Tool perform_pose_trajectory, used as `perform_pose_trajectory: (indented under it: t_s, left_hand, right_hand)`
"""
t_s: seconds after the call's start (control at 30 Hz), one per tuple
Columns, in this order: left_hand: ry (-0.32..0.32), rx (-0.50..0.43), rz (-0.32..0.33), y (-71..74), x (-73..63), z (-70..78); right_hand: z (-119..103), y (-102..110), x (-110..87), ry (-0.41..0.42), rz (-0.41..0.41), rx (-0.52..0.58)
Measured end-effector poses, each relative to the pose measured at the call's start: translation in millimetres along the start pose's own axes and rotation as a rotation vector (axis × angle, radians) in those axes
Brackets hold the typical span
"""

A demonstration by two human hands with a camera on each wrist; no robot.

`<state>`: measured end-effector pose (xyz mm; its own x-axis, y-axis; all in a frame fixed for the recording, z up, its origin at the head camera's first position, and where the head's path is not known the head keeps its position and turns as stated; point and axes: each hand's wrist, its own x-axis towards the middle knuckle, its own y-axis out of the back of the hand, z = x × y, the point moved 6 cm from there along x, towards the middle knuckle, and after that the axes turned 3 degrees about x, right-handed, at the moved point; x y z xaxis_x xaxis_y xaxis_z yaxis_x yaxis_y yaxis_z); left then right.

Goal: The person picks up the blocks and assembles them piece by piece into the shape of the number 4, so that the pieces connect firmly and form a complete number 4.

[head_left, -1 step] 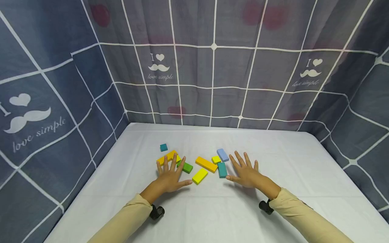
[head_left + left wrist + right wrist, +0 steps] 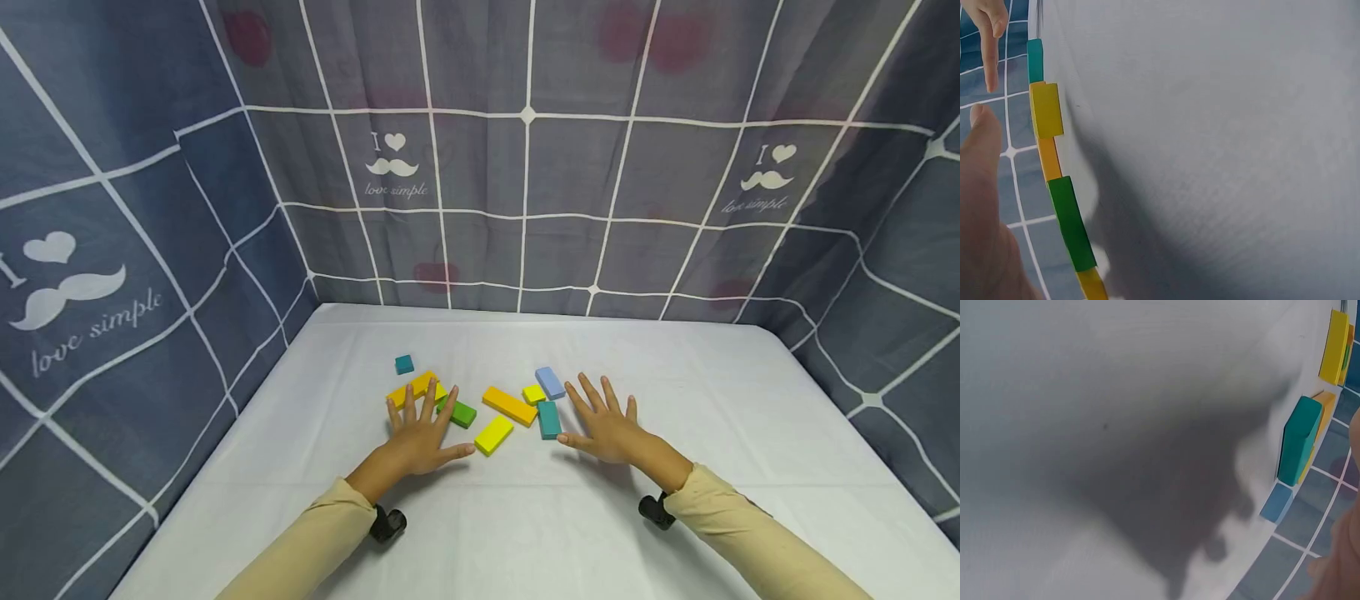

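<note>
My left hand [image 2: 416,443] is held above the white table with its fingers spread and nothing in them. Its fingertips overlap an orange block [image 2: 422,382], a small yellow block [image 2: 440,392] and a green block [image 2: 463,415] in the head view. The left thumb points at a yellow block [image 2: 493,435]. My right hand [image 2: 611,432], also spread and holding nothing, casts a shadow on the cloth. Close by its thumb lies a teal block [image 2: 549,420]; near its fingertips is a light blue block [image 2: 550,382]. Another orange block [image 2: 510,406] and a little yellow block [image 2: 534,394] lie between the hands.
A small teal cube [image 2: 404,364] sits apart, beyond the left fingers. White cloth [image 2: 525,533] covers the table. Dark checked curtains [image 2: 480,167] stand at the back and both sides. Each wrist carries a black camera, such as the left camera [image 2: 388,525].
</note>
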<state>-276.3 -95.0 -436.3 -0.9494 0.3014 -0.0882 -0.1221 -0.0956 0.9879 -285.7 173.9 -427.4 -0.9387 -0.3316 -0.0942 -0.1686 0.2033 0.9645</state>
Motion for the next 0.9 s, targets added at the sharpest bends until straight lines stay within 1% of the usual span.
perform_pose_trajectory:
  t_s: [0.27,0.33,0.53,0.77,0.9]
  left_hand:
    - [0.012,-0.03,0.001,-1.7,4.0,-0.7]
    - [0.014,-0.026,0.002,-2.6,5.4,0.6]
    - [0.008,0.0,0.039,-1.4,7.5,7.8]
    - [0.001,0.056,0.063,2.3,5.2,11.5]
    - [-0.032,0.081,0.104,4.7,2.6,12.9]
  right_hand:
    - [-7,-2,5.4,0.037,-0.038,-0.007]
    - [-9,-3,7.0,0.055,-0.056,0.014]
    - [-13,-10,11.4,0.109,-0.1,0.063]
    - [-17,-14,12.4,0.149,-0.122,0.007]
    - [-20,-12,11.6,0.174,-0.106,-0.034]
